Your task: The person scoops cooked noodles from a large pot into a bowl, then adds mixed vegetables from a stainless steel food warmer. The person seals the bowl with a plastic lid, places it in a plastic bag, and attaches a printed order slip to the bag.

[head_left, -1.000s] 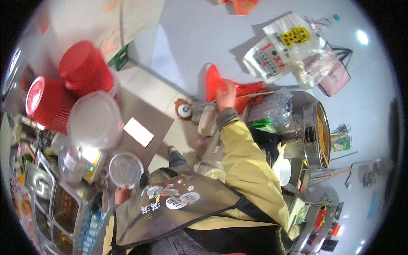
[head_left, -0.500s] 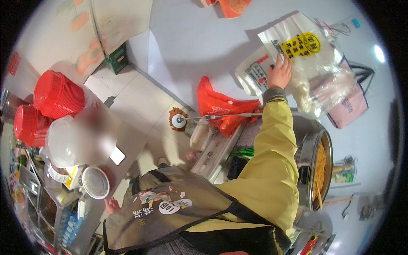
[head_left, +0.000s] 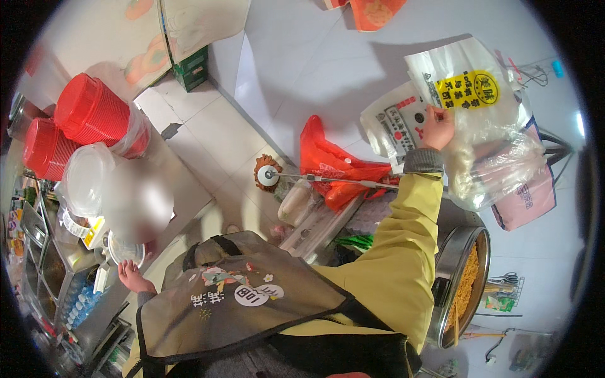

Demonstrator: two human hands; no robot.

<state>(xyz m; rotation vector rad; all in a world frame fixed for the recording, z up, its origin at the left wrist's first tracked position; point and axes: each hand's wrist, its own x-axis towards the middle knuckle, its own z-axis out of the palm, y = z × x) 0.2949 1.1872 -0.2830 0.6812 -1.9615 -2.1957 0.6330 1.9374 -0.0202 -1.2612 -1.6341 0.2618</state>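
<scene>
My right hand (head_left: 438,128) is raised to a bunch of printed plastic bags on the pale wall. Its fingers are curled together at the edge of a white plastic bag (head_left: 457,69) with a yellow print. A second white bag (head_left: 396,123) with dark print hangs beside it, left of the hand. Low on the left, my left hand (head_left: 134,277) is at the near rim of a round white tub (head_left: 120,249), fingers apart and not wrapped round it. Part of the tub is hidden by a blurred patch.
Stacked red bowls (head_left: 94,113) and clear round lids (head_left: 88,179) stand on the left counter. A red bag (head_left: 334,164) hangs by a metal rod (head_left: 353,181). At right are a pink bag (head_left: 526,201) and a steel pot (head_left: 447,283) of yellow shredded food.
My right hand has gone from fingers spread on the bags to fingers curled at a bag's edge. My left hand has moved up to the tub's rim. The view has shifted slightly.
</scene>
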